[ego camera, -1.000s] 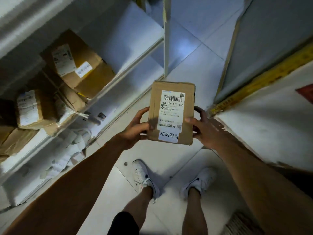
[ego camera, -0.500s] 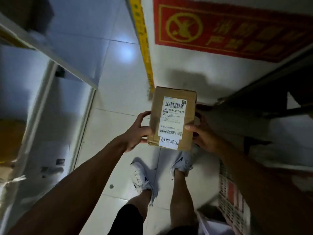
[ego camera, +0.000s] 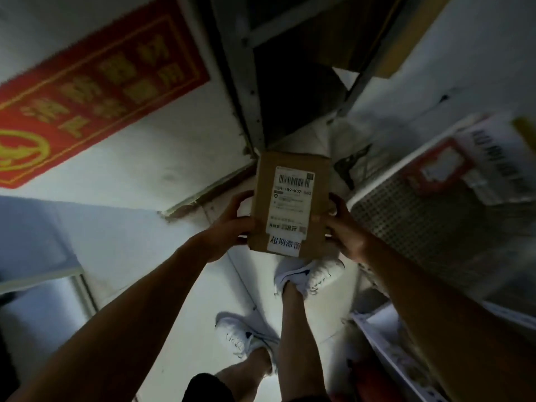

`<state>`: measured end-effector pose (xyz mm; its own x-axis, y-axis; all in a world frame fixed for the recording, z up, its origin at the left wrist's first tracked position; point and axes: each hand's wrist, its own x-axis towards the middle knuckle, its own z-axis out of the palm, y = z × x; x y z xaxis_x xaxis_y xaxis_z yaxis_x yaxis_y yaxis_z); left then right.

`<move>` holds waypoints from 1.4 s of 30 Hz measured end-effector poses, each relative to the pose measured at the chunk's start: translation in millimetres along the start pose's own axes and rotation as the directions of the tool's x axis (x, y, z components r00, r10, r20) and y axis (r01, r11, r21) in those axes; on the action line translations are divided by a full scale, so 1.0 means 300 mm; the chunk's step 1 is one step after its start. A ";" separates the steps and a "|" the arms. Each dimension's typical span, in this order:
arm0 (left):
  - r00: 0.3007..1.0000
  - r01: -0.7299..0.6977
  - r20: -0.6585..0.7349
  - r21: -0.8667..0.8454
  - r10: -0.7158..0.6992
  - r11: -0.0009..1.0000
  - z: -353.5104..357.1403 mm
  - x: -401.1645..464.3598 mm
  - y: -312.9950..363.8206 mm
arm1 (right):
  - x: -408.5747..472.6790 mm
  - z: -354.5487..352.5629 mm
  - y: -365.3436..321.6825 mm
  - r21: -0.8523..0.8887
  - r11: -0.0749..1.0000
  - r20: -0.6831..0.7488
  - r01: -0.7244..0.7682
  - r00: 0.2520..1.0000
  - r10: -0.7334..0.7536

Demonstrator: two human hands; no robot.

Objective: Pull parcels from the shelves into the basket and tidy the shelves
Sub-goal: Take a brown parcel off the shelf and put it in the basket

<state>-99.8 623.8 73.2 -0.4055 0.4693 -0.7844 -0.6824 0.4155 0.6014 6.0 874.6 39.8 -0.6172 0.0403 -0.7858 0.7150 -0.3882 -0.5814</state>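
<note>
A small brown cardboard parcel [ego camera: 290, 204] with a white barcode label faces me at the middle of the view, held upright above the floor. My left hand [ego camera: 232, 227] grips its left edge with thumb on the front. My right hand [ego camera: 342, 227] grips its right edge, fingers curled behind. To the right stands a white perforated plastic basket [ego camera: 406, 204]; a package with red and white print [ego camera: 452, 169] lies inside it.
A red sign with yellow characters [ego camera: 92, 91] hangs on the white wall at the upper left. A dark metal shelf frame [ego camera: 249, 82] rises behind the parcel. My two white shoes [ego camera: 310, 274] stand on the pale tiled floor. A second white crate [ego camera: 385, 343] sits at lower right.
I have turned right with the parcel in both hands. The shelves of parcels left the view, and the sign, the metal frame and the basket have come in.
</note>
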 end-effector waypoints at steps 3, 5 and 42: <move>0.997 0.023 0.071 0.085 -0.029 0.996 0.112 0.095 0.059 | -0.039 -0.135 0.021 0.071 0.997 -0.041 -0.014 0.999 0.017; 0.993 0.051 0.103 0.129 -0.064 0.990 0.204 0.150 0.101 | -0.066 -0.229 0.036 0.124 0.992 -0.045 -0.027 0.998 0.033; 0.998 0.013 0.055 0.299 -0.031 0.954 1.223 1.173 -0.064 | 0.274 -1.266 0.471 0.656 0.740 -0.393 0.150 0.905 0.164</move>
<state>-6.2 1067.0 -158.7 -0.3502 0.4982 -0.7932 -0.4749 0.6354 0.6088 181.2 1172.8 -187.0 -0.3120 0.3342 -0.8893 0.2208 -0.8849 -0.4100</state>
